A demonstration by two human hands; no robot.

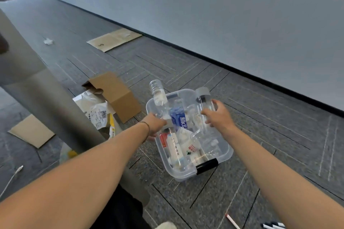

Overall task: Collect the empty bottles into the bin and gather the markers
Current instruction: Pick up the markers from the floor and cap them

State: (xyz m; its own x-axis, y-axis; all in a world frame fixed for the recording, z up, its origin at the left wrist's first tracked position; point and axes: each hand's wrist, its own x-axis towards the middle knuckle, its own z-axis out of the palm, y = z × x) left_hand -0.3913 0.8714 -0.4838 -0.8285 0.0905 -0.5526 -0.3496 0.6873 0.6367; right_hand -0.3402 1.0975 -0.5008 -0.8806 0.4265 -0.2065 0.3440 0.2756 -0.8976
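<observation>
Right now both hands reach over the clear plastic bin on the carpeted floor. Her left hand is wrapped around a ribbed clear bottle tilted above the bin's far left corner; her right hand grips a smooth clear bottle over the far side. Several bottles already lie inside. Markers rest on the floor, near right

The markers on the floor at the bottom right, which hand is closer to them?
Right. The right hand holds a clear bottle over the bin, on the same side as the markers. The left hand grips another bottle at the bin's far left edge.
</observation>
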